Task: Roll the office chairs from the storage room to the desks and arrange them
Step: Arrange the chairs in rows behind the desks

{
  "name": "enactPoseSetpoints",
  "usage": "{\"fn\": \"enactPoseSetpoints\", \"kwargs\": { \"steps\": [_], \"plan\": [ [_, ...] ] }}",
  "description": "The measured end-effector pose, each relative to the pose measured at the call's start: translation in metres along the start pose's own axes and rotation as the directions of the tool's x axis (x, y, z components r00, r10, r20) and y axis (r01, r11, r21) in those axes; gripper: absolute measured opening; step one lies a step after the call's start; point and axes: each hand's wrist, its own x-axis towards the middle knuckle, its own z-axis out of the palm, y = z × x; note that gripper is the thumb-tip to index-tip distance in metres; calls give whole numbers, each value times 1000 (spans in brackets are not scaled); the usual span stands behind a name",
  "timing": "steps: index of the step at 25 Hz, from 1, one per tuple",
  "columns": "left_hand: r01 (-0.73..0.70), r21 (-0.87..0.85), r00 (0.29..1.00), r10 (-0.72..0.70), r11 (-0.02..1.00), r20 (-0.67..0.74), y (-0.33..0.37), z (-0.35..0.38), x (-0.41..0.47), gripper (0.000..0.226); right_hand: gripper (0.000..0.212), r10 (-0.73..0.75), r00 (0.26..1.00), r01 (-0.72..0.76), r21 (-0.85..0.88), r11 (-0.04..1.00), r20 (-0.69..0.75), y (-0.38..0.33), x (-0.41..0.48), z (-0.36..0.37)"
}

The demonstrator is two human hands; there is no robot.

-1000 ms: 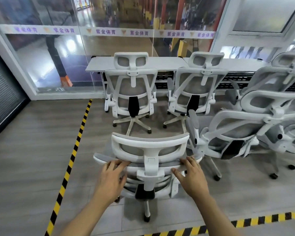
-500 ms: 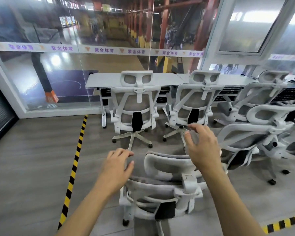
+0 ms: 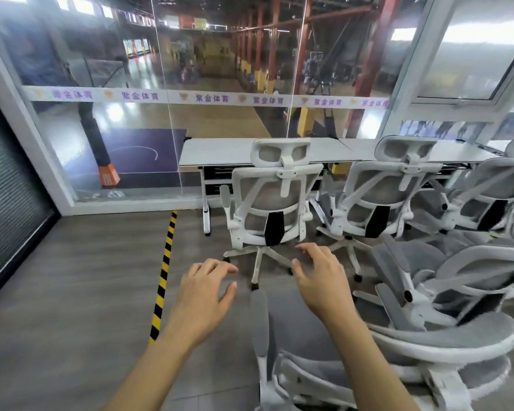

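Low at the right, the nearest white-and-grey office chair [image 3: 445,342] stands turned sideways, its headrest pointing right. My left hand [image 3: 204,295] and my right hand [image 3: 324,280] hover above and in front of it, fingers spread, touching nothing. Ahead, a chair [image 3: 272,200] is tucked under the white desk [image 3: 220,151], with a second chair [image 3: 389,191] beside it at the adjoining desk. More chairs [image 3: 472,262] crowd the right side.
A yellow-black floor stripe [image 3: 163,271] runs from the wall toward me on the left. A glass wall [image 3: 161,120] backs the desks. A dark shutter [image 3: 9,203] closes the left side. Bare grey floor lies left of the stripe.
Both hands let go of the near chair's backrest and lifted. The chair swung round and now sits low at the right; the view tilted up toward the desks.
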Motion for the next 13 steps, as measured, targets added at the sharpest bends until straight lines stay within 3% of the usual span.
{"fn": "enactPoseSetpoints", "kwargs": {
  "steps": [13],
  "plan": [
    [-16,99,993,4,995,118,-124,27,257,23,28,168,985,-172,182,968,35,18,269,131]
  ]
}}
